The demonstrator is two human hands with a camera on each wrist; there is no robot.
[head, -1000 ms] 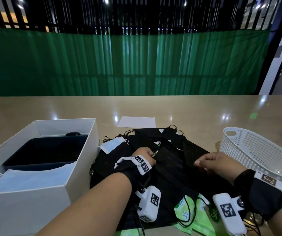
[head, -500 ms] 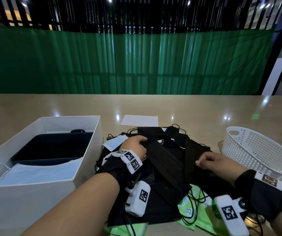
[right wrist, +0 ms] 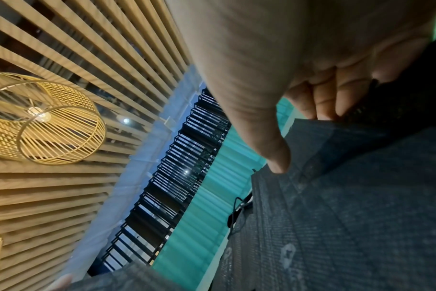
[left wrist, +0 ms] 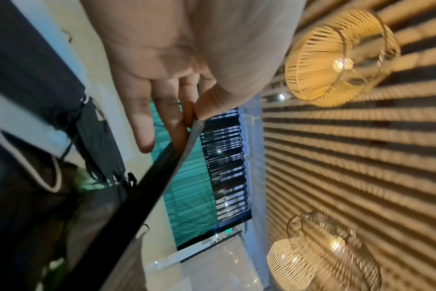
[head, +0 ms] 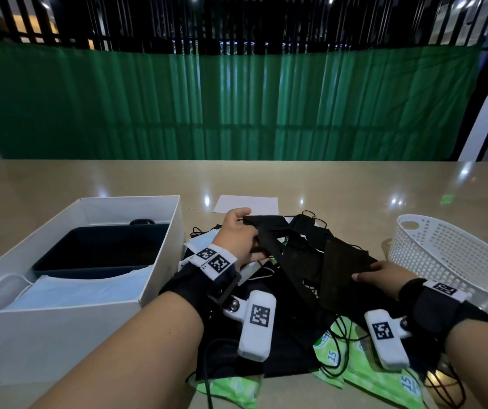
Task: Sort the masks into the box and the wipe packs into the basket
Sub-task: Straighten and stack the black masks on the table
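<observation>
Black mask (head: 298,261) is held up over the pile of black masks (head: 266,358) at bench centre, stretched between both hands. Left hand (head: 241,240) grips the mask's left end, just right of the box (head: 160,278); the left wrist view shows thumb and fingers (left wrist: 162,110) pinching the mask's edge (left wrist: 162,171), the other fingers fairly straight. Right hand (head: 384,274) holds the mask's right end, just left of the basket (head: 455,261); the right wrist view shows fingers (right wrist: 324,98) curled behind the dark fabric (right wrist: 361,196) and the thumb laid on its front. The white box sits left of the pile, open-topped, with a dark tray (head: 101,249) in its far part and a light blue mask (head: 83,290) in its near part; its right wall is near the left wrist. More light blue masks (head: 204,245) lie between box and pile, partly hidden by the left hand. Green wipe packs (head: 381,376) stick out from under the pile's near edge, one (head: 231,388) further left, with black ear loops trailing over them. The white basket stands right of the pile, only its left part in frame. A white sheet of paper (head: 247,203) lies just beyond the pile. Bare bench (head: 340,184) stretches beyond the pile to the far edge, with the green curtain (head: 236,104) behind it.
</observation>
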